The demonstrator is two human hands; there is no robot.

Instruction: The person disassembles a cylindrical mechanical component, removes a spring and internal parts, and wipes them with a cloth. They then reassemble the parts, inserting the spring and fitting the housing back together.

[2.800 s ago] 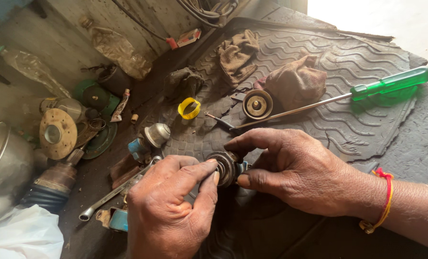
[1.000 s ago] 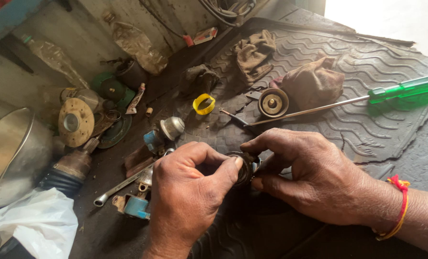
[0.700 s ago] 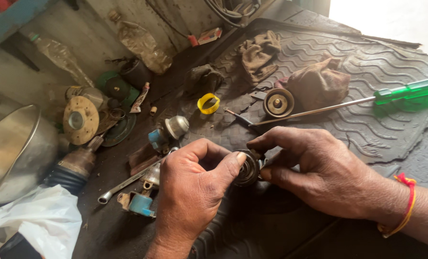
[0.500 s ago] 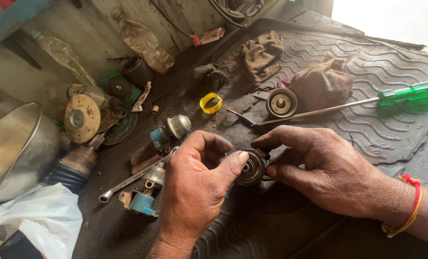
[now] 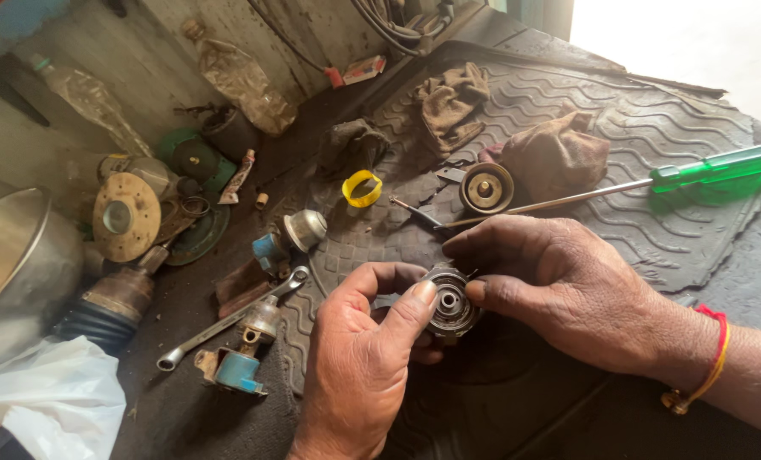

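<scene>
Below the green-handled screwdriver (image 5: 653, 183), both hands, left (image 5: 355, 366) and right (image 5: 568, 290), pinch a small pulley (image 5: 449, 302), bore facing up for inspection.

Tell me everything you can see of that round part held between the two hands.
The round part is a small, dark, grimy metal disc like a pulley or bearing, with a ribbed rim and a lighter hub around a centre hole. Its face is turned up toward the camera. The left hand pinches it with thumb on its left edge; the right hand fingers hold its right side. It is held above the black rubber mat.
</scene>
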